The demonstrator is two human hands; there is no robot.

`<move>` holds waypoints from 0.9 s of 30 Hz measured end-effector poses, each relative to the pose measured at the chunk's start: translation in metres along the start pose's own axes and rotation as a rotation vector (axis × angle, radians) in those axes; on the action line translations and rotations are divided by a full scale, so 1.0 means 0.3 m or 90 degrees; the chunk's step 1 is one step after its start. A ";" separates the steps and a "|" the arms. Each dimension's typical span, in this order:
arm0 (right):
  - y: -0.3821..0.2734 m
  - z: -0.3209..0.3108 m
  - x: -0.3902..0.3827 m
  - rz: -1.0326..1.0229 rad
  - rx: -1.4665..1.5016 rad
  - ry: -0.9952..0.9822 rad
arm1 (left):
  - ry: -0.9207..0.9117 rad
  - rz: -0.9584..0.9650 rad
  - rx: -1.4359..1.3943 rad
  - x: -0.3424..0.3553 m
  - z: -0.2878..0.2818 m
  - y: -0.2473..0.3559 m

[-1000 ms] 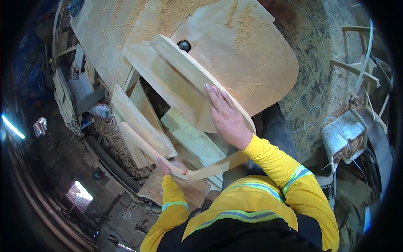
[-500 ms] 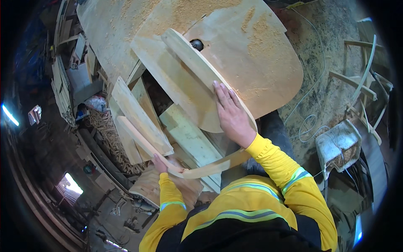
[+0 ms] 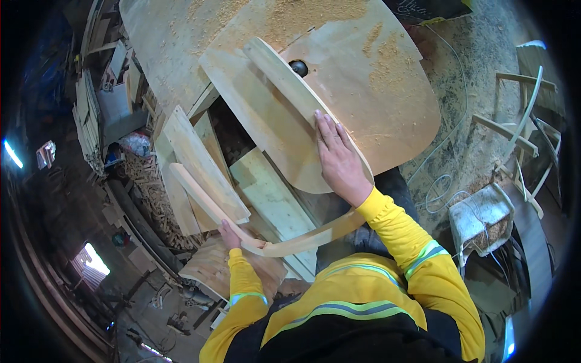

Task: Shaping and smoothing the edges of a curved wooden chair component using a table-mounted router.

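My right hand (image 3: 342,162) lies flat along a long, slightly curved wooden piece (image 3: 290,78), fingers stretched and thumb hidden. This piece rests on a rounded plywood tabletop (image 3: 399,115), its edge beside a hole with a dark round metal part (image 3: 298,68) in it. At lower left, the fingers of my left hand (image 3: 230,235) close round a thin, strongly curved strip of wood (image 3: 203,196). From there the strip bends to the right, passing in front of my body and below my right wrist.
Sawdust (image 3: 308,21) covers the far tabletop. Loose boards (image 3: 275,187) lie left of it, with stacked offcuts (image 3: 145,193) beyond. On the right stand a sawdust-filled white container (image 3: 481,215), a thin cable (image 3: 460,109) on the floor, and curved wooden frames (image 3: 514,136).
My right hand and the long wooden piece have slid slightly forward past the hole. The view has shifted a little. My left hand keeps its hold on the curved strip.
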State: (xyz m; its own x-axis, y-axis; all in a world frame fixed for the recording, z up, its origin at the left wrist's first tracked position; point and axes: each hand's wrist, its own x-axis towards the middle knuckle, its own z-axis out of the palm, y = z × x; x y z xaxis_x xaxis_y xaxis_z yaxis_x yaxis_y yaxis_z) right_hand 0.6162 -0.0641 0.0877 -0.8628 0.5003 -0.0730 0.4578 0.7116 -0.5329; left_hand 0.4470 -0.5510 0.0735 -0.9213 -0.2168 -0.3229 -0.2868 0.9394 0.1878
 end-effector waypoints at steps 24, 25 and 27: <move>0.018 0.019 0.130 -0.048 0.009 0.061 | -0.006 0.014 -0.091 0.010 0.019 0.012; 0.018 0.021 0.135 -0.048 0.010 0.062 | -0.016 0.007 -0.092 0.013 0.018 0.011; 0.019 0.024 0.140 -0.053 0.015 0.076 | -0.029 0.001 -0.092 0.012 0.016 0.012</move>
State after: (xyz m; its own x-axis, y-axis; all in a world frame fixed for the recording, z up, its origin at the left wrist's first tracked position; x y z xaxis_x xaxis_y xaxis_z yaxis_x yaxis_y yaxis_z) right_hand 0.5811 -0.0426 0.0755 -0.8652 0.4962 0.0714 0.3800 0.7420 -0.5523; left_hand 0.4439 -0.5470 0.0685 -0.9101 -0.2001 -0.3629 -0.3229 0.8913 0.3183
